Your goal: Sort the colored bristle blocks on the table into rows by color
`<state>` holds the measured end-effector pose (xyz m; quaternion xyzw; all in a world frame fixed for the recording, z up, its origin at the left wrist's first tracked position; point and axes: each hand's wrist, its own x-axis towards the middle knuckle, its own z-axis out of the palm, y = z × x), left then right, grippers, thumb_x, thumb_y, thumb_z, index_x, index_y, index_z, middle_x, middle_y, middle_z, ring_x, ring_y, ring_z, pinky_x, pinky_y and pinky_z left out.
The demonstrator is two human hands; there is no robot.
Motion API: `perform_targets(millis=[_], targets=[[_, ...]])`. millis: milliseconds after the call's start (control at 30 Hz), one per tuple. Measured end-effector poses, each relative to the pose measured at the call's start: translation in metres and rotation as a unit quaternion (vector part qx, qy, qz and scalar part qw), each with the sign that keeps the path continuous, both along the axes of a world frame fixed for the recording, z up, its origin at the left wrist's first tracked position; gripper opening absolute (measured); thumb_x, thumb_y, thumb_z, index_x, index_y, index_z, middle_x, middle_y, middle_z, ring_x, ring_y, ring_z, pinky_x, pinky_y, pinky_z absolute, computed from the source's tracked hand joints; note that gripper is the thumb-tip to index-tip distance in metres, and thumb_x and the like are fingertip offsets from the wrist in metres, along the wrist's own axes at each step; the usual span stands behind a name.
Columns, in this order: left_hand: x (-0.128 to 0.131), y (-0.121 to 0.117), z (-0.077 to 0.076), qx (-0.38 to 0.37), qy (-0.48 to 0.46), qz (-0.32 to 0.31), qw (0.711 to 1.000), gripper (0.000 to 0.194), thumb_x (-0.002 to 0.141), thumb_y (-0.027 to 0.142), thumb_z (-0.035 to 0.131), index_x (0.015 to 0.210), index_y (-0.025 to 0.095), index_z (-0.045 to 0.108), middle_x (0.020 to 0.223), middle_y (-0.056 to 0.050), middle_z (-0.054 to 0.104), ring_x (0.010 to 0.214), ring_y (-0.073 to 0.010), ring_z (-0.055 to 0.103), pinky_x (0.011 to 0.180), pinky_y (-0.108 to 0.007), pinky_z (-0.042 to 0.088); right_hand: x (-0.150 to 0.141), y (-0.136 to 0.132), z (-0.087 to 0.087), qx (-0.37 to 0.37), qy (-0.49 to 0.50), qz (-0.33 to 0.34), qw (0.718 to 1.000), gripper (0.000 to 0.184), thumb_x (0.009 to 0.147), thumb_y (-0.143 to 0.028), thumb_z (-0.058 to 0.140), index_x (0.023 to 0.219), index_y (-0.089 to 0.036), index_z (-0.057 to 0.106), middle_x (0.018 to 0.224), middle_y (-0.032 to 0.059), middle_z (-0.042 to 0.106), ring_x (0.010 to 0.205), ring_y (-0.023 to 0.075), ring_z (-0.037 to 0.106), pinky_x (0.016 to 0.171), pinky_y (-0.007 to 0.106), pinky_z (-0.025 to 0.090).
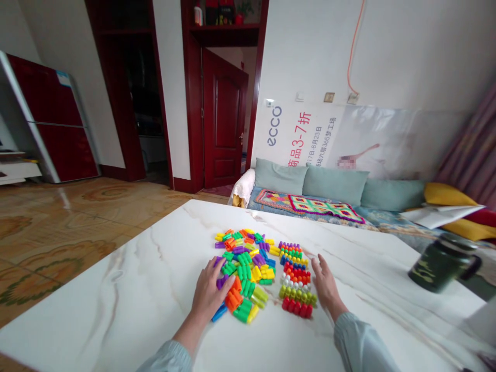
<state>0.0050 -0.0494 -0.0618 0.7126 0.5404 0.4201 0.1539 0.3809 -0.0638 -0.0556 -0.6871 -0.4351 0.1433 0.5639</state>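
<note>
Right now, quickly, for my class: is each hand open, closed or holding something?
Left hand: at the purple pieces; whether it grips any cannot be told.
Right hand: open, beside the lined-up rows.

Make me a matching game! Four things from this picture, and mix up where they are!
Things:
1. Left hand
2. Right hand
3. Mug
4. Fridge

Places:
A. On the floor, far left of the picture
B. At the messy, colourful pile
C. On the right part of the table
D. Beside the neat rows

Pairs: 1-B, 2-D, 3-C, 4-A
</note>
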Motion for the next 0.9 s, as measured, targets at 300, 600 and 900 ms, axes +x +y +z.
perform_targets(millis=[300, 600, 900], targets=[[0.000, -0.003, 0.002, -0.013, 0.034, -0.003, 0.999, 0.055, 0.088, 0.050, 0.052, 0.137, 0.026, 0.052, 0.148, -0.010, 0.045, 0.138, -0.0306, 0.040, 0.114, -0.057, 0.028, -0.027, 0.048, 0.025, -0.049, 0.050, 0.105, 0.992, 0.110, 0.066, -0.091, 0.037, 0.141, -0.012, 0.047, 0.148, 0.0163, 0.043, 0.140, 0.0322, 0.035, 0.118, 0.042, 0.021], [0.001, -0.006, 0.005, -0.023, 0.044, 0.002, 0.999, 0.059, 0.087, 0.053, 0.053, 0.139, 0.025, 0.049, 0.149, -0.010, 0.043, 0.138, -0.0303, 0.039, 0.116, -0.055, 0.026, -0.133, 0.061, 0.095, -0.158, 0.127, 0.266, 0.942, 0.082, 0.084, -0.080, 0.028, 0.132, -0.020, 0.057, 0.142, 0.0132, 0.051, 0.117, 0.0298, 0.058, 0.095, 0.045, 0.047], [0.003, -0.007, 0.006, -0.005, 0.030, -0.001, 1.000, 0.058, 0.086, 0.051, 0.055, 0.136, 0.023, 0.051, 0.147, -0.012, 0.045, 0.135, -0.0304, 0.042, 0.114, -0.053, 0.030, -0.107, -0.001, 0.100, 0.005, -0.100, 0.298, 0.949, 0.062, 0.088, -0.067, 0.041, 0.121, -0.021, 0.065, 0.126, 0.0103, 0.065, 0.118, 0.0288, 0.057, 0.105, 0.046, 0.041]])
